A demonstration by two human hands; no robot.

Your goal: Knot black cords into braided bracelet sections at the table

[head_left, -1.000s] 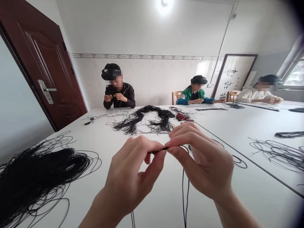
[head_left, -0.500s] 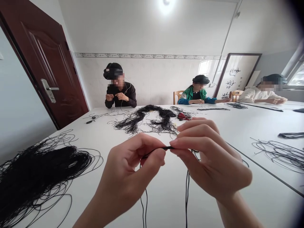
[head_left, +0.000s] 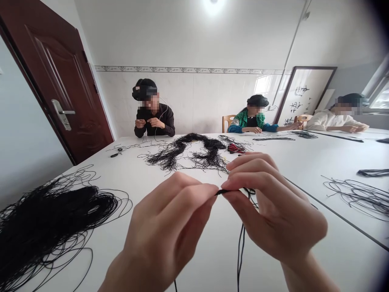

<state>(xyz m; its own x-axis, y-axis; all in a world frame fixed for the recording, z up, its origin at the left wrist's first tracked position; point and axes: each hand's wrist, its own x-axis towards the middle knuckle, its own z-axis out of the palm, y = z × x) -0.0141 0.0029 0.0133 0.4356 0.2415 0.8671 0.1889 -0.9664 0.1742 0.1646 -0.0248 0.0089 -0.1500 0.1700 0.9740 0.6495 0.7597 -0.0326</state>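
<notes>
Between my two hands a short stretch of black cord [head_left: 222,192] shows, looking thick and braided there. My left hand [head_left: 170,219] pinches it from the left with thumb and forefinger. On the other side my right hand [head_left: 273,211] is closed on the same cord, its thumb below and forefinger on top, the other fingers loosely curled. Loops of cord show behind my right fingers, and two thin strands hang from there over the white table [head_left: 209,259]. Another strand end shows below my left wrist. The cord inside my left fingers is hidden.
A big heap of black cord [head_left: 45,227] lies at the left. Beyond my hands are a curved cord bundle [head_left: 179,150], red-handled scissors [head_left: 235,149] and black scissors [head_left: 117,153]. Loose cords [head_left: 358,196] lie at the right. Several people sit across the table.
My left hand has rolled over, its back now facing me and its fingertips closer to my right fingers. Less cord shows on the left. My right hand has barely shifted.
</notes>
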